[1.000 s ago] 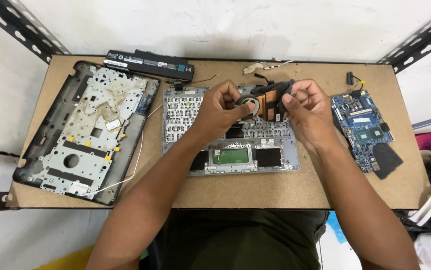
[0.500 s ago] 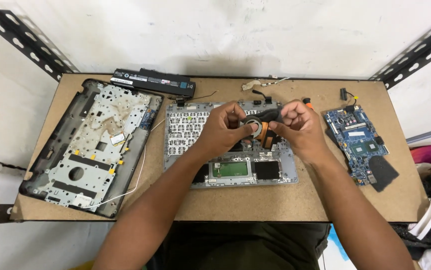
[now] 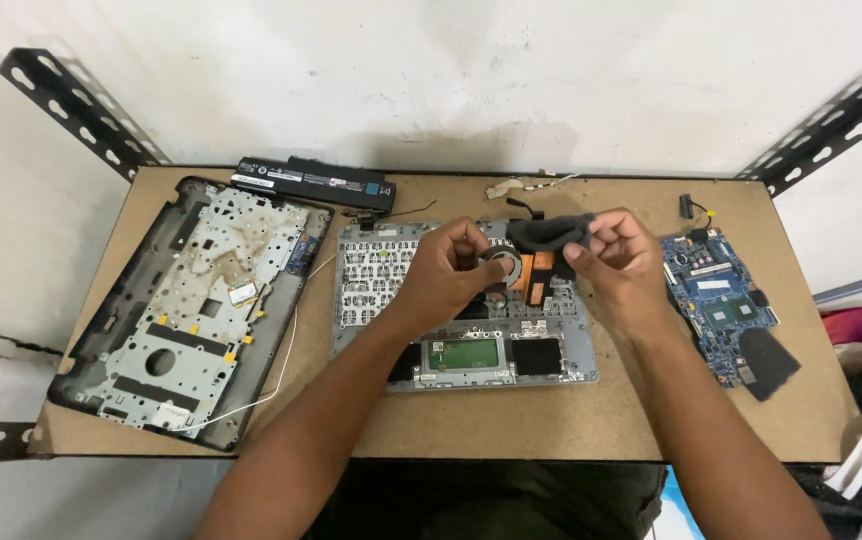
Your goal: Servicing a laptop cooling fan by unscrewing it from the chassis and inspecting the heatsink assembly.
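Note:
Over the middle of the table both my hands hold a laptop cooling unit (image 3: 529, 268), a black fan with a copper heat pipe. My left hand (image 3: 451, 270) grips the round fan end. My right hand (image 3: 619, 258) pinches the black end of the unit at the top right. Under them lies an upside-down silver palmrest with the keyboard's back (image 3: 381, 275) showing. Part of the unit is hidden behind my fingers.
A grey laptop bottom case (image 3: 186, 310) with a white wire lies at the left. A black battery (image 3: 313, 183) rests along the back edge. A blue motherboard (image 3: 723, 300) sits at the right, with small cables (image 3: 521, 185) behind. Black slotted brackets stand at both back corners.
The view has shifted slightly. My hands have turned the cooling unit between them, and my right hand now pinches its black end higher up.

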